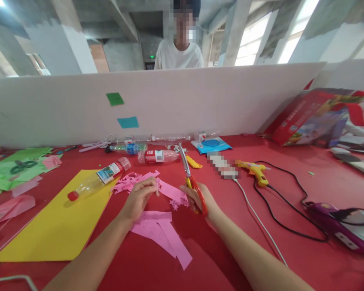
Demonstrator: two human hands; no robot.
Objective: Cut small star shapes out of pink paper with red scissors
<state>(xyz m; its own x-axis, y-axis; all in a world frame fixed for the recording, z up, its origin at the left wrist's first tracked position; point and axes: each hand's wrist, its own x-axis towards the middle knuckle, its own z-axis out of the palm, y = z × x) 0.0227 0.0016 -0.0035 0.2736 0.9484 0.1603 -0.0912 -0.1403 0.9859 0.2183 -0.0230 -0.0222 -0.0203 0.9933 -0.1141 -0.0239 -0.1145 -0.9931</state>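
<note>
My right hand (200,198) is closed round the red and yellow handles of a pair of scissors (185,163), whose blades point up and away from me. My left hand (142,195) has its fingers curled into a pinch beside a pink paper strip (172,192); a small pink bit shows at the fingertips, too small to make out. Behind that hand is a heap of pink paper cuttings (129,182). Small pink stars (178,203) lie near the scissors. Larger pink paper pieces (160,232) rest on the red table below my left hand.
Left, a clear bottle (94,182) lies on a yellow sheet (48,230), near green paper (15,169). More bottles (159,156) and a wipes packet (212,144) lie before a white board (170,101). Right: a yellow glue gun (256,171) and cables. A person (178,56) stands behind.
</note>
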